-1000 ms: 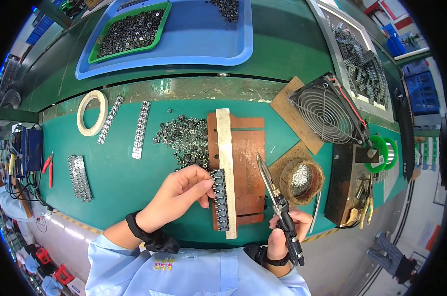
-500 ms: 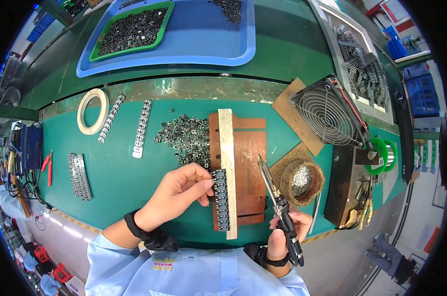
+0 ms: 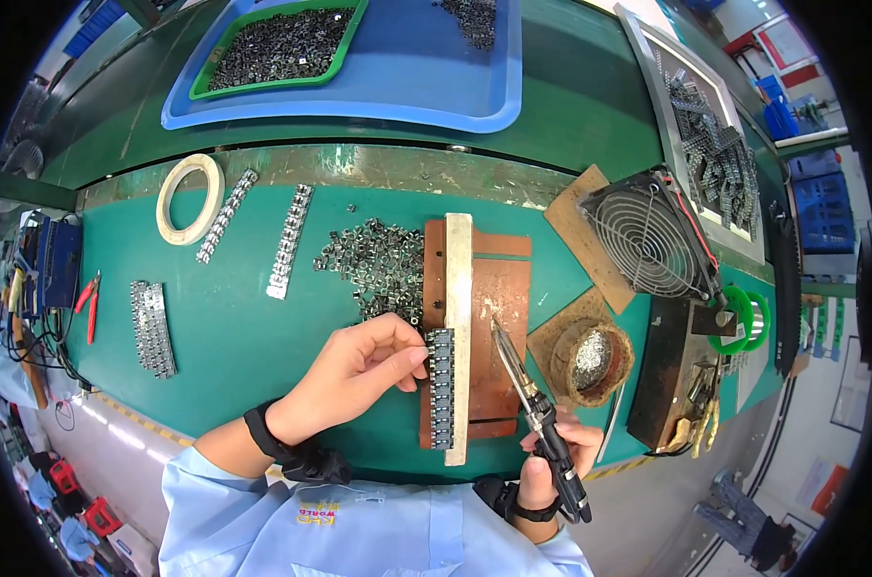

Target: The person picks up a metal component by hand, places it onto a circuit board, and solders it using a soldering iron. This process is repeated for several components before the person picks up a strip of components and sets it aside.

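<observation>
My left hand (image 3: 361, 370) has thumb and forefinger pinched together at the upper part of a black component strip (image 3: 441, 389). This strip lies along the left side of a pale straight bar (image 3: 458, 279) on a brown board (image 3: 497, 385). In my right hand (image 3: 569, 444) is a soldering iron (image 3: 542, 413), held by its black handle. Its tip hovers over or near the board, just right of the bar; contact cannot be made out. Beyond my left fingers lies a pile of small metal-and-black components (image 3: 383, 264).
Right of the board stand a round brown pot (image 3: 590, 361) with silvery bits, a fan (image 3: 650, 236) and a green solder spool (image 3: 744, 320). To the left lie metal strips (image 3: 290, 240), a tape roll (image 3: 188, 199) and red pliers (image 3: 89, 308). A blue tray (image 3: 436, 87) sits behind.
The whole view has shifted slightly. The soldering iron's tip has moved left and nearer to me, closer to the pale bar. My left hand stays at the component strip.
</observation>
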`<control>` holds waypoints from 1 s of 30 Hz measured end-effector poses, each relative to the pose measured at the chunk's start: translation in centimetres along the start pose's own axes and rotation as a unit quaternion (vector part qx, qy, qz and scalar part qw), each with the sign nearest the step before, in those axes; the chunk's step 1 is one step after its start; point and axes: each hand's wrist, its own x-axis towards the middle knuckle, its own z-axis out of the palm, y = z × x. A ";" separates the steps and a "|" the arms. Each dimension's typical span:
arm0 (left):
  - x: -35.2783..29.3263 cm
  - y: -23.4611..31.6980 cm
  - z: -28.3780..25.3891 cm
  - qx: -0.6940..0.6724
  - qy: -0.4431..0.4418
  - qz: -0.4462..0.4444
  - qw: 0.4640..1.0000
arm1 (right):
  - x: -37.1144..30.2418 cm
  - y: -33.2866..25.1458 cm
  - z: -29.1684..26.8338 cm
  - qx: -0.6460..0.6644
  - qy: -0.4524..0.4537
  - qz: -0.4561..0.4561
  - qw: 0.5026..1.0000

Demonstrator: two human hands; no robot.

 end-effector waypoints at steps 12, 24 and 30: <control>0.1 0.0 -0.4 -0.027 -0.008 -0.009 1.000 | 1.3 -1.4 -0.1 -0.101 -0.136 -0.088 0.982; 0.2 -0.1 -0.5 -0.027 -0.023 -0.003 0.999 | 0.9 -1.0 -0.1 -0.137 -0.151 -0.061 0.977; 0.3 -0.1 -0.6 -0.026 -0.024 -0.004 0.999 | 1.4 -1.1 0.3 -0.130 -0.139 -0.071 0.979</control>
